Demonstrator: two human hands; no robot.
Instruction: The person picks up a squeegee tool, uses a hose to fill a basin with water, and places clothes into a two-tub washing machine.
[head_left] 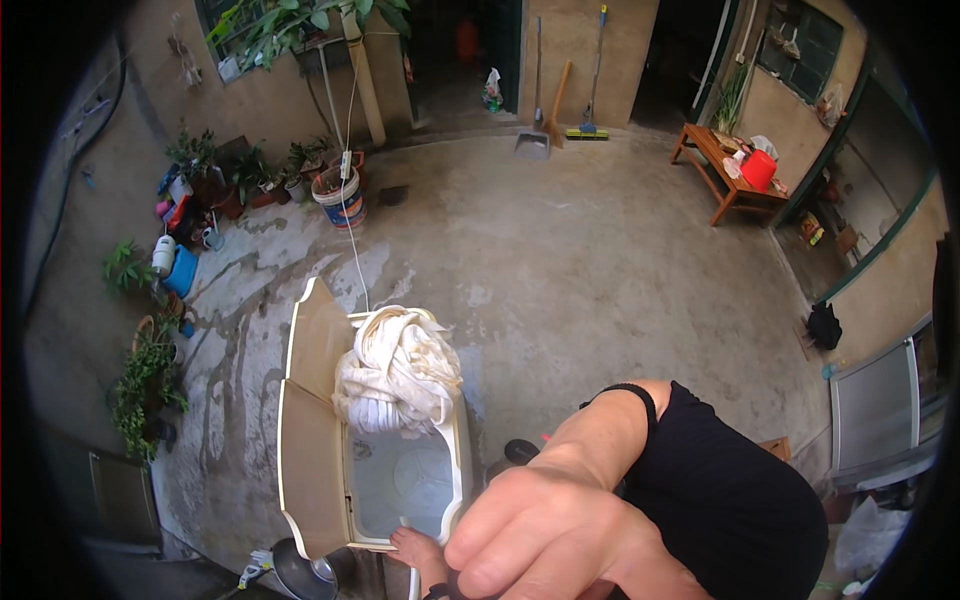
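Note:
A white top-loading washing machine (463,470) stands in front of me with its beige lid (305,450) raised on the left. The tub (405,480) is uncovered, and a round disc shows faintly at its bottom. Twisted white cloth (400,365) lies heaped over the machine's far end. At the near edge my left hand (417,550) is closed over the rim, with a wristband below it. Very close to the camera, my right hand (560,535) is raised with curled fingers; whatever they hold is hidden. Its arm comes from a black sleeve.
Potted plants (205,175) and a paint bucket (340,200) line the left wall. A white cord (357,255) runs to the machine. A dark pan (305,568) is near the lower edge. Brooms (560,95) lean at the back; a wooden bench (725,170) holds a red bucket (759,171).

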